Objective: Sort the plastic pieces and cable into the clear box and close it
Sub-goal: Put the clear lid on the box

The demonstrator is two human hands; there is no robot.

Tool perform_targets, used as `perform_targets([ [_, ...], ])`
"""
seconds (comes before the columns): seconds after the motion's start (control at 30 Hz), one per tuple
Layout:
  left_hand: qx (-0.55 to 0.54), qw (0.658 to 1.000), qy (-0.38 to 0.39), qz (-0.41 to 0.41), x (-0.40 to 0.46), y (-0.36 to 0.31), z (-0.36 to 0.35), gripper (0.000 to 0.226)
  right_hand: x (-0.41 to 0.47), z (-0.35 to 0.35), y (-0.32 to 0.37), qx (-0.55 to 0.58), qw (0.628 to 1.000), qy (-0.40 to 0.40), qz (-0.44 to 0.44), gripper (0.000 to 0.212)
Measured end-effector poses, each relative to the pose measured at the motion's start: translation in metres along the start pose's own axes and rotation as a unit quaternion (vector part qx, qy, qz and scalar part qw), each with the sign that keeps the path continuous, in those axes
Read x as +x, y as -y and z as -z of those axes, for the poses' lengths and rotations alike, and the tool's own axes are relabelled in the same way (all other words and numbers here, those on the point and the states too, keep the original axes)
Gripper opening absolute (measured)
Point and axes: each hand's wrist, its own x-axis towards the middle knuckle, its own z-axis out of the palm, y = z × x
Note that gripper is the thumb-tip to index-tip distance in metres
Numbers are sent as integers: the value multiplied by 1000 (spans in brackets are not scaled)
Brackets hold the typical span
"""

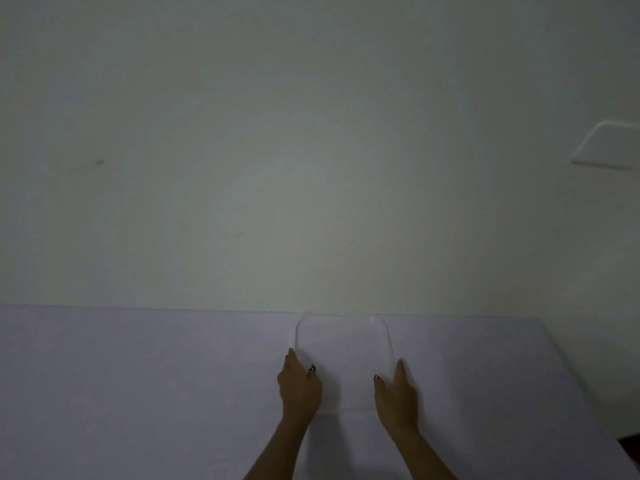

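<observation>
So it's pretty dim in here, I'm at a pale lavender table pushed right up against a plain off-white wall, with some white panel thing on the wall way off to the right. The clear box sits near the table's far edge, nearly touching the wall, and the table's right edge slants off not far from it while the left side has loads of bare surface. My left hand and right hand are on either side of the box, fingers straight along its walls with thumbs on top, nothing curled around it.
</observation>
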Motion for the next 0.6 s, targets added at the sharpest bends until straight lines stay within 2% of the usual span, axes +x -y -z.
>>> perform_targets([
  [0.1,-2,998,-18,65,3,-3,3,67,6,1,3,4,999,-5,-31,63],
  [0.2,-83,992,-19,96,-2,-6,11,63,1,12,13,67,997,-14,-21,43],
  [0.27,-151,983,-32,99,-8,-12,21,62,-6,27,28,122,993,3,2,41],
  [0.37,-271,952,-64,125,-26,-28,51,74,-26,61,52,184,981,51,-44,64],
  [0.43,-396,910,-79,93,-48,-40,75,79,-39,89,61,221,965,103,-93,83],
  [0.5,-464,879,-85,62,-68,-47,94,78,-57,116,64,273,929,195,-157,98],
  [0.6,-475,877,-46,58,-106,-58,124,70,-101,147,71,359,865,281,-211,104],
])
